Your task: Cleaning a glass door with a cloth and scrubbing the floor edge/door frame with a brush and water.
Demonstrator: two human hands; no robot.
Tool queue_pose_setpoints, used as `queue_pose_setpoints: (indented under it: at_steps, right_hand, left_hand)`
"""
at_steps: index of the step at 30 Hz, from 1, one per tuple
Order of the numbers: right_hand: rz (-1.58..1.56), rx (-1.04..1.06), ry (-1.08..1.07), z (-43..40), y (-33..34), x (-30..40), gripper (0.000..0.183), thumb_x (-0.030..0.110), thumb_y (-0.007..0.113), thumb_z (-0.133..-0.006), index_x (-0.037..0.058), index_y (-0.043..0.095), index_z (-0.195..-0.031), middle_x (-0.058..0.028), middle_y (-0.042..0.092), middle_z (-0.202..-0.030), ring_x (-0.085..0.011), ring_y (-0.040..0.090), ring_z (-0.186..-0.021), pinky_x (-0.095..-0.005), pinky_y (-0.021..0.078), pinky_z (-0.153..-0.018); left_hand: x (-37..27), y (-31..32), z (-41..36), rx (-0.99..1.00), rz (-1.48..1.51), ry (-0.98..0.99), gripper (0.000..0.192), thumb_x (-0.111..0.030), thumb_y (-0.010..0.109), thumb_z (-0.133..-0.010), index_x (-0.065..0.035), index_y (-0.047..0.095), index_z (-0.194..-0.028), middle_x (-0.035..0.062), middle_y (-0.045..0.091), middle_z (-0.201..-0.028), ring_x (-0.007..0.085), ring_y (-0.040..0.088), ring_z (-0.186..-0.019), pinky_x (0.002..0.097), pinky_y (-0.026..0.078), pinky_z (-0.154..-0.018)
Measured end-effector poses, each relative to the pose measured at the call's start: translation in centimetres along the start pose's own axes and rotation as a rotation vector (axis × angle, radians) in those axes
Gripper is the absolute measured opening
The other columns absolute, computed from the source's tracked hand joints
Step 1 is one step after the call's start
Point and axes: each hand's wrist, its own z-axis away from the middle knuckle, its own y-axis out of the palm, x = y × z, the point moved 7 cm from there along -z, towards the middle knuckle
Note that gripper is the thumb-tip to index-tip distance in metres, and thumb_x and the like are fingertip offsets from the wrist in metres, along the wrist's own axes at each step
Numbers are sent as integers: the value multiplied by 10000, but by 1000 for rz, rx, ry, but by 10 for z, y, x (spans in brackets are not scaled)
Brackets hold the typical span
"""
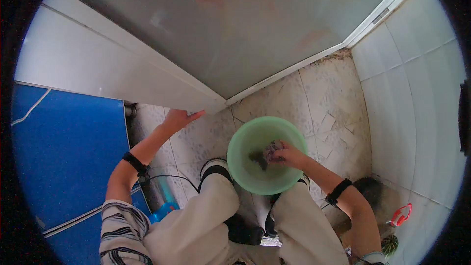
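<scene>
A pale green plastic basin [241, 169] stands on the tiled floor between my feet, with cloudy water in it. Inside it my right hand [289, 156] grips a mottled purplish, cloth-like bundle [272, 151]. A dark piece [258, 159] lies in the water just left of that hand; whether the two are joined cannot be made out. My left hand [180, 117] is at the lower edge of a white panel [147, 77]. Its thumb side shows, while the other fingers are hidden behind the panel, so its grip is unclear.
A frosted glass pane [239, 36] rises ahead. Blue panels [70, 147] stand at left, near a blue plastic object [164, 211]. White wall tiles [390, 117] line the right side. Low at right are a red-rimmed item [401, 214] and a small spiky plant [389, 245].
</scene>
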Motion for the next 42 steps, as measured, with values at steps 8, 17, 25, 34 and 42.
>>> queue_pose_setpoints:
  at_steps: [8, 17, 25, 34, 42]
  right_hand:
    - [174, -201, 74, -10, 3, 16, 408, 260, 623, -787, 84, 459, -1117, -3, 527, -839, -119, 512, -710, -244, 434, -550]
    - [320, -389, 113, -26, -32, -11, 322, 366, 513, -835, 48, 566, -852, 2, 480, -624, -92, 425, -509, -264, 316, -413]
    - [364, -490, -221, -21, 10, 41, 236, 295, 453, -825, 64, 466, -874, -24, 505, -696, -107, 468, -564, -271, 365, -461]
    - [-278, -400, -282, -125, 80, 61, 221, 102, 498, -828, 48, 416, -1025, -90, 526, -902, -202, 532, -871, -334, 450, -747]
    - [-128, -263, -370, -187, 80, 52, 152, 55, 536, -807, 26, 513, -954, -63, 561, -917, -202, 557, -836, -305, 476, -707]
  left_hand:
    - [2, -2, -3, 8, 100, -36, 350, -310, 692, -707, -68, 596, -941, 111, 592, -949, 304, 545, -887, 383, 430, -774]
    - [0, -1, -6, -13, 98, -21, 324, -279, 702, -703, -60, 601, -920, 106, 602, -923, 288, 559, -867, 373, 436, -761]
    - [-1, -7, -1, -67, 48, 4, 311, -258, 703, -699, -62, 606, -920, 101, 603, -924, 277, 559, -877, 364, 436, -759]
    - [0, 0, 1, -129, 155, -48, 286, -236, 700, -693, -56, 611, -896, 100, 602, -919, 280, 555, -865, 367, 426, -772]
    - [4, 5, -1, -126, 258, -87, 261, -210, 690, -701, -54, 614, -896, 100, 611, -914, 288, 554, -867, 365, 421, -772]
